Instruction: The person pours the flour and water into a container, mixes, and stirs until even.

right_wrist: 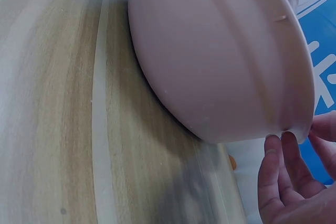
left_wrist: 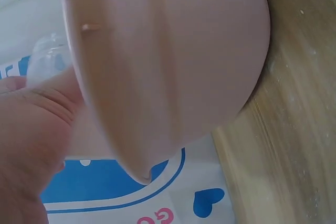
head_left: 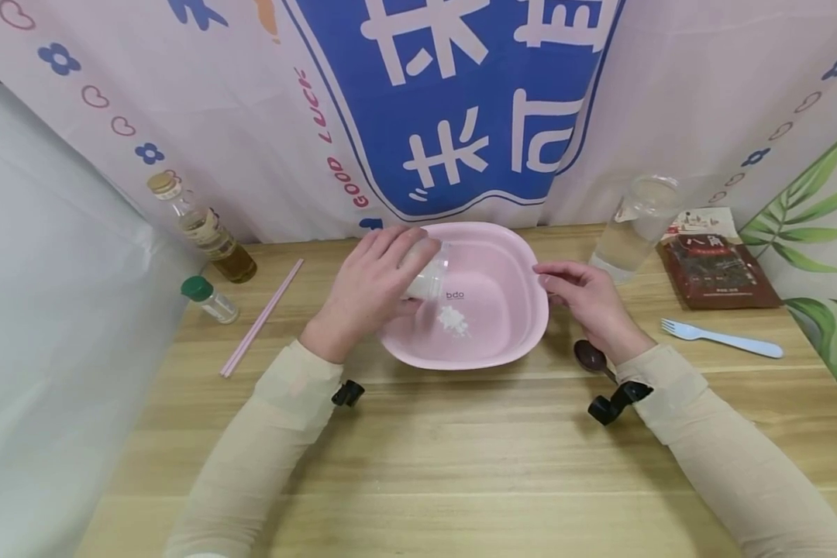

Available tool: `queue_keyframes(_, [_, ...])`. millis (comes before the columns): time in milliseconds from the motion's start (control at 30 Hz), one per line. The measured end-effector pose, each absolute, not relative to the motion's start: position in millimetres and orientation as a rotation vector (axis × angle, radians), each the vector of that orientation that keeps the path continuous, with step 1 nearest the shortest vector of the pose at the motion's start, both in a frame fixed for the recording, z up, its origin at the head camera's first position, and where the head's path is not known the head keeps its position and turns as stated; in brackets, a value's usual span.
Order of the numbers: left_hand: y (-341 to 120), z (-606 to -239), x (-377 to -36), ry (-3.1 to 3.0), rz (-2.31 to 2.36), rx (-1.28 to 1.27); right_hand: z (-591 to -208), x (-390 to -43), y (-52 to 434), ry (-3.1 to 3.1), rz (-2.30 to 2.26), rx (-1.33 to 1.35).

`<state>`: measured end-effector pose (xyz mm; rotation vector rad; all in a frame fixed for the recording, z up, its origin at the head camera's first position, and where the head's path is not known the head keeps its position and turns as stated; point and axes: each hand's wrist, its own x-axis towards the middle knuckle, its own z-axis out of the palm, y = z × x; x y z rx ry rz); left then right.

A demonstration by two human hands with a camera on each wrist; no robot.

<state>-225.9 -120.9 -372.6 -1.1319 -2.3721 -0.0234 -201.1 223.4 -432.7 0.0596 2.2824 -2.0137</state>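
Note:
A pink basin [head_left: 502, 240] stands at the middle of the wooden table, and a small heap of white grains [head_left: 452, 319] lies on its floor. My left hand [head_left: 373, 287] grips a clear plastic cup [head_left: 428, 273] tipped on its side over the basin's left rim, mouth toward the inside. In the left wrist view the basin's outer wall [left_wrist: 168, 66] fills the frame, with the cup [left_wrist: 47, 59] behind my left hand [left_wrist: 31, 140]. My right hand [head_left: 586, 298] rests its fingertips against the basin's right rim; its fingers [right_wrist: 286, 166] touch the edge of the basin [right_wrist: 220, 61].
A glass oil bottle [head_left: 202, 227], a small green-capped jar [head_left: 209, 299] and pink chopsticks [head_left: 261, 318] lie at the left. At the right are a tall clear cup [head_left: 635, 225], a dark red packet [head_left: 718, 267], a pale blue fork [head_left: 721, 337] and a brown spoon [head_left: 591, 358].

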Motion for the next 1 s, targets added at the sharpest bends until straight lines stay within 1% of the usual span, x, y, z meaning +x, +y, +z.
queue_keyframes(700, [-120.2, -372.2, -225.7, -2.426, -0.106, -1.147, -427.6, -199.8, 224.0, 2.274, -1.992, 0.09])
queue_keyframes(1000, [-122.4, -378.2, -226.4, -2.449, -0.148, -1.139, -428.6, -200.6, 222.5, 2.28, -1.991, 0.08])
